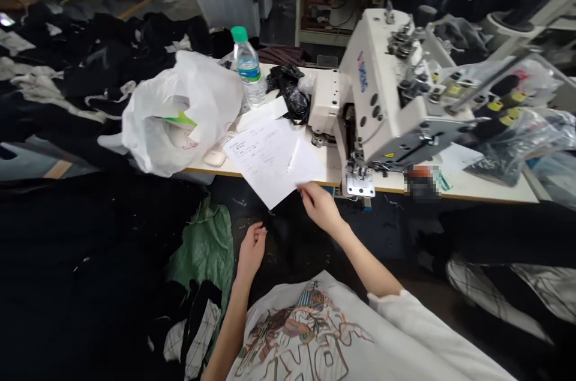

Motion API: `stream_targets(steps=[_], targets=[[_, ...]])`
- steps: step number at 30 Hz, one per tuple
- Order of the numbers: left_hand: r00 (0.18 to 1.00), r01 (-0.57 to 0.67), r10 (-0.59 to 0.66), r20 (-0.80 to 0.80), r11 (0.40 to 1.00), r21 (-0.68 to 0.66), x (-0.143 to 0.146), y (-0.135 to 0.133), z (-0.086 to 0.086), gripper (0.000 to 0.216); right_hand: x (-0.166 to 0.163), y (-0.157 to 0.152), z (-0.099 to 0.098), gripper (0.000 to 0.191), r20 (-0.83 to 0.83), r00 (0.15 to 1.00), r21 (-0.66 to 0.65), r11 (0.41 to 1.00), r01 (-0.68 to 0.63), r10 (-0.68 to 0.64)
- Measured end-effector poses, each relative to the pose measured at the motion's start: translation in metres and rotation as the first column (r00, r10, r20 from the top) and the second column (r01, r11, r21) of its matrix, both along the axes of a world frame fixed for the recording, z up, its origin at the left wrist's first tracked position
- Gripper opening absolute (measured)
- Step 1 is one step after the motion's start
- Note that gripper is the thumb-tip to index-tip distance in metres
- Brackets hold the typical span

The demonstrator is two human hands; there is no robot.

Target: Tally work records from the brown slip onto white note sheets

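My right hand (320, 207) is at the lower edge of several loose sheets of white paper (263, 162), and its fingertips seem to pinch them. The sheets lie tilted across the white table's front edge (472, 192), with one corner past it. A white pen (293, 155) rests on top of them. My left hand (252, 249) hangs lower with its fingers apart, holding nothing, above dark fabric (288, 237). An industrial sewing machine (387, 87) stands to the right of the paper.
A white plastic bag (180, 111), a water bottle (248, 68) and a black plastic bag (288, 93) sit on the table. Heaps of black cloth (90, 249) and a green woven sack (204, 255) lie left. A seated person's plaid-clad leg (495, 291) is at right.
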State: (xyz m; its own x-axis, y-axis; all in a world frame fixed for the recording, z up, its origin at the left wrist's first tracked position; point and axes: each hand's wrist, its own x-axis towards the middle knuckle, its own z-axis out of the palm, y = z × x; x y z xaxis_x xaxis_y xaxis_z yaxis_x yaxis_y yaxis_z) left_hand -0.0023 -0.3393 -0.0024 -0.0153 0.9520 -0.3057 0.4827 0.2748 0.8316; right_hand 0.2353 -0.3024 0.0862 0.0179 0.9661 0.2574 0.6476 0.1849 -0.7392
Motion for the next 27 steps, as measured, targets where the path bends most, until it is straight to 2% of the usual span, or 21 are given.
stream_targets(steps=[2,4,6,7,9,10,13,16,18,21,27], targets=[[0.997,0.027,-0.029,-0.071,0.999,-0.028,-0.015,-0.018,-0.014,0.043,0.027,-0.053,-0.005,0.026,-0.022,0.994,-0.015,0.994,0.107,-0.107],[0.988,0.057,-0.064,-0.143,0.997,-0.054,-0.028,-0.035,-0.026,0.036,0.064,-0.099,-0.01,0.027,-0.028,0.941,-0.009,0.941,0.338,-0.338],[0.975,0.11,-0.124,-0.184,0.99,-0.084,-0.036,-0.048,-0.036,0.031,0.108,-0.131,-0.015,0.029,-0.016,0.81,0.018,0.809,0.587,-0.587],[0.969,0.141,-0.159,-0.191,0.985,-0.104,-0.037,-0.053,-0.04,0.03,0.131,-0.141,-0.017,0.037,-0.007,0.733,0.036,0.732,0.68,-0.681],[0.953,0.215,-0.241,-0.184,0.965,-0.147,-0.031,-0.058,-0.044,0.031,0.172,-0.148,-0.019,0.066,0.078,0.577,0.081,0.582,0.809,-0.813],[0.944,0.251,-0.279,-0.174,0.954,-0.166,-0.025,-0.059,-0.045,0.033,0.188,-0.145,-0.02,0.082,0.136,0.533,0.087,0.546,0.833,-0.835],[0.915,0.351,-0.379,-0.138,0.917,-0.192,0.006,-0.056,-0.036,0.045,0.218,-0.121,-0.021,0.107,0.254,0.492,0.037,0.517,0.855,-0.832],[0.853,0.486,-0.506,-0.125,0.859,-0.161,0.043,-0.051,-0.016,0.06,0.224,-0.094,-0.021,0.113,0.319,0.466,-0.047,0.477,0.878,-0.826],[0.821,0.547,-0.561,-0.11,0.827,-0.132,0.065,-0.048,-0.001,0.06,0.223,-0.083,-0.02,0.111,0.343,0.469,-0.091,0.468,0.879,-0.814],[0.816,0.569,-0.574,-0.061,0.818,-0.087,0.095,-0.043,0.016,0.053,0.226,-0.08,-0.017,0.106,0.381,0.476,-0.125,0.466,0.876,-0.793],[0.806,0.59,-0.587,0.068,0.808,-0.015,0.13,-0.028,0.035,0.037,0.241,-0.085,-0.001,0.088,0.433,0.516,-0.199,0.48,0.855,-0.739]])
